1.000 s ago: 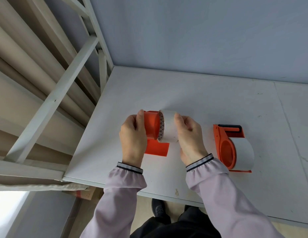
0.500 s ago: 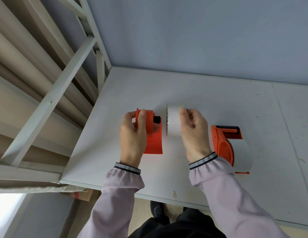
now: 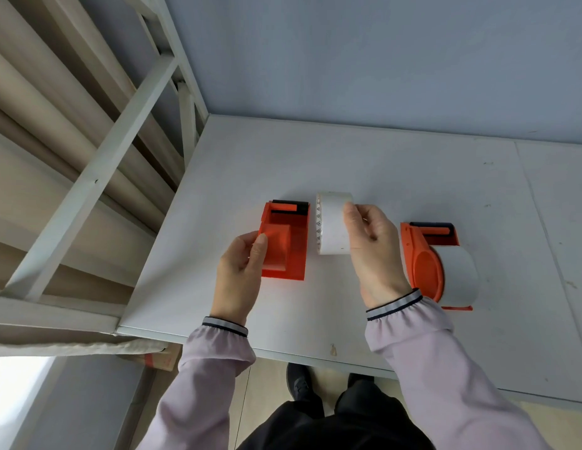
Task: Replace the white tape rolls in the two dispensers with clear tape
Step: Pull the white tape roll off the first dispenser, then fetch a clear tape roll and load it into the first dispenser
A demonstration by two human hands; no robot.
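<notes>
- My left hand (image 3: 239, 277) rests at the near-left edge of the empty orange dispenser (image 3: 284, 241); fingers curled against its side, thumb on top. The dispenser lies flat on the white table (image 3: 364, 164).
- My right hand (image 3: 374, 248) grips the white tape roll (image 3: 332, 224), thumb and fingers closed on its right face. The roll stands on edge just right of the empty dispenser.
- The second orange dispenser (image 3: 424, 267), at far right, carries its own white roll (image 3: 458, 274).
</notes>
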